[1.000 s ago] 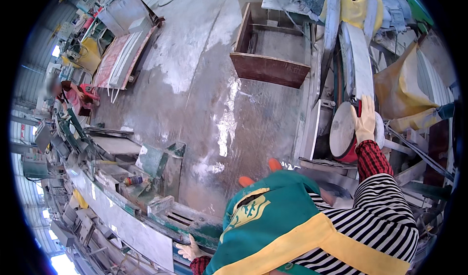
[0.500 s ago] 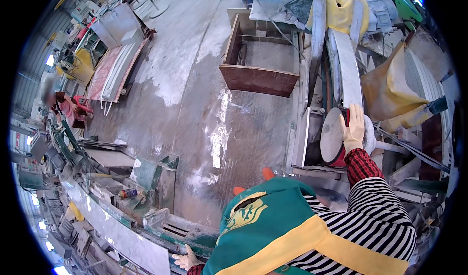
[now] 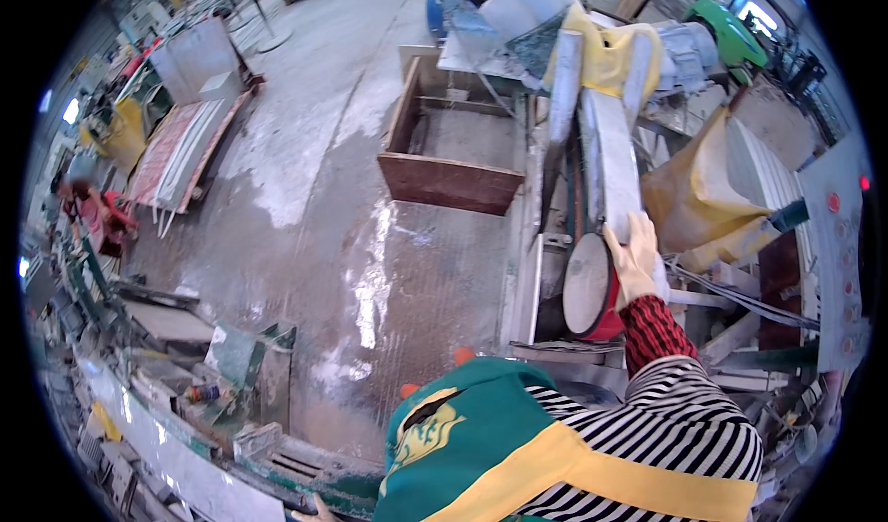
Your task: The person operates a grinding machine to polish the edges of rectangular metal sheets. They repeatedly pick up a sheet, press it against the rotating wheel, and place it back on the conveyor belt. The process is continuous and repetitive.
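Observation:
My right hand [image 3: 635, 258], in a cream glove, lies with fingers stretched out at the near end of a long pale slab strip [image 3: 610, 157]. The thumb stands apart; whether the palm presses on the strip is hidden. Just left of this hand is a round pale disc [image 3: 586, 284] with a red rim. At the lower edge my left hand [image 3: 317, 511] shows only in part, its fingers apart, beside the end of a long whitish slab [image 3: 199, 485]. I cannot see anything held in it.
A brown open-topped box [image 3: 450, 182] stands on the wet floor ahead. Yellow cloth [image 3: 606, 55] drapes over the strip's far end. A grey control panel [image 3: 837, 254] with red buttons is at right. Another person [image 3: 95, 215] is far left, near a cart of slabs [image 3: 176, 152].
The view has shifted to the right, bringing the control panel into sight. My right hand stays at the strip's near end, its thumb further out. My left hand has mostly slipped below the lower edge.

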`<action>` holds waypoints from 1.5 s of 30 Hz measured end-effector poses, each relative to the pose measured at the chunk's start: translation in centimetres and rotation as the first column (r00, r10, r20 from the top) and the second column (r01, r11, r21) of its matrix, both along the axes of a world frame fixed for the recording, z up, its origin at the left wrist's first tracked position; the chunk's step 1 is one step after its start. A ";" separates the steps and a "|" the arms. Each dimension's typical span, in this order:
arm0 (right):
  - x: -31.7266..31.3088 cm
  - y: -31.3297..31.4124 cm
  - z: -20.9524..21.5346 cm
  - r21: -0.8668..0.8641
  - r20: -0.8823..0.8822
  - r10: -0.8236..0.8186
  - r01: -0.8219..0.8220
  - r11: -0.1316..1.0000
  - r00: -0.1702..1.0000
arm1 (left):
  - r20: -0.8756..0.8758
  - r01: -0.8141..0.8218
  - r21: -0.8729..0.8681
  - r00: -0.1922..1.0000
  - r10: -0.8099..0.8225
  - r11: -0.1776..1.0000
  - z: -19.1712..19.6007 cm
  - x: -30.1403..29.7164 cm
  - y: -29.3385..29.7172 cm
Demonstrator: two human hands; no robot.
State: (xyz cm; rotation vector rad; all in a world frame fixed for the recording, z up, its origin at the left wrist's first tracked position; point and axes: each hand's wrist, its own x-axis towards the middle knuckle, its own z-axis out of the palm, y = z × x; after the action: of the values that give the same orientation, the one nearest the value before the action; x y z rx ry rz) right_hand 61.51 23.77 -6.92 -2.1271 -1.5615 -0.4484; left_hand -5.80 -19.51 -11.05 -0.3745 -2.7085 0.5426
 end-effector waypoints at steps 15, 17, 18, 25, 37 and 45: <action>-0.1 2.2 2.3 -0.537 -0.344 -0.191 -0.026 0.843 0.919 | 0.298 -0.158 0.898 0.905 -0.305 0.412 2.6 -2.5 -1.8; 4.7 2.7 -1.8 -0.355 -0.611 -0.160 -0.089 0.931 0.775 | 0.436 -0.489 0.857 0.857 -0.275 -0.164 9.7 1.5 5.7; 6.0 3.2 -2.9 -0.191 -0.867 -0.104 -0.131 0.973 0.486 | 0.431 -0.466 0.878 0.870 -0.240 -0.113 7.6 -0.7 3.9; -5.1 -0.2 6.7 -0.100 -0.767 0.289 -0.551 0.828 0.573 | 0.391 -0.521 0.797 0.831 -0.396 -0.306 6.2 -3.1 9.1; -42.8 -8.0 6.6 0.026 -0.983 0.183 -0.999 0.027 -0.020 | 0.146 -0.987 0.155 0.060 -0.987 -0.036 12.1 4.1 17.6; -63.5 -19.3 16.4 -0.154 -0.265 0.623 -0.605 -0.781 -0.736 | 0.148 -0.570 0.287 0.820 -0.552 -0.770 12.9 1.1 4.4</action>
State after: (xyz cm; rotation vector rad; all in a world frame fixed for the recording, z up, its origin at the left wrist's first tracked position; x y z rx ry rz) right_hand -2.02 4.50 9.43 0.7216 -2.7861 0.6682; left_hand -4.68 -15.14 1.86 0.3906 -1.3485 -3.1168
